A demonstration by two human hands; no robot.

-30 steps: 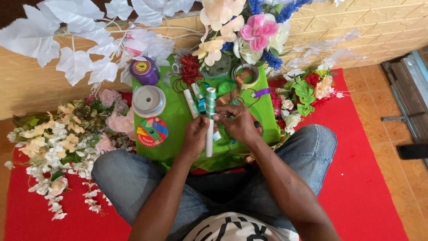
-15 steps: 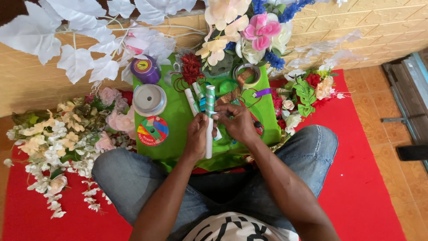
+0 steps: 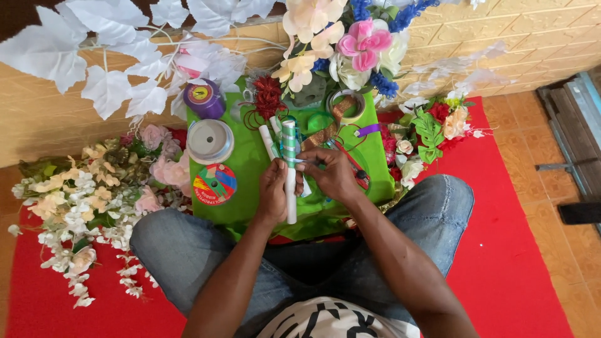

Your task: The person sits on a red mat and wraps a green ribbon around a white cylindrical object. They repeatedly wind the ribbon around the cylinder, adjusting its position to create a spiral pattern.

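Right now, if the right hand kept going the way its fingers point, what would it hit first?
The right hand points left toward the white tube held by the left hand; it would likely meet that tube first, though depth is hard to judge.

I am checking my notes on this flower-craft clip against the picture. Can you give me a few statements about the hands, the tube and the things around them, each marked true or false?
1. The left hand holds a white tube. True.
2. The upper part of the tube is wrapped in red ribbon. False: the wrapping there is green.
3. The right hand is at the tube, beside the wrapped part. True.
4. The purple ribbon spool lies on the person's lap. False: it lies at the far left corner of the green sheet.
5. White and cream flowers lie on the red mat to the person's left. True.
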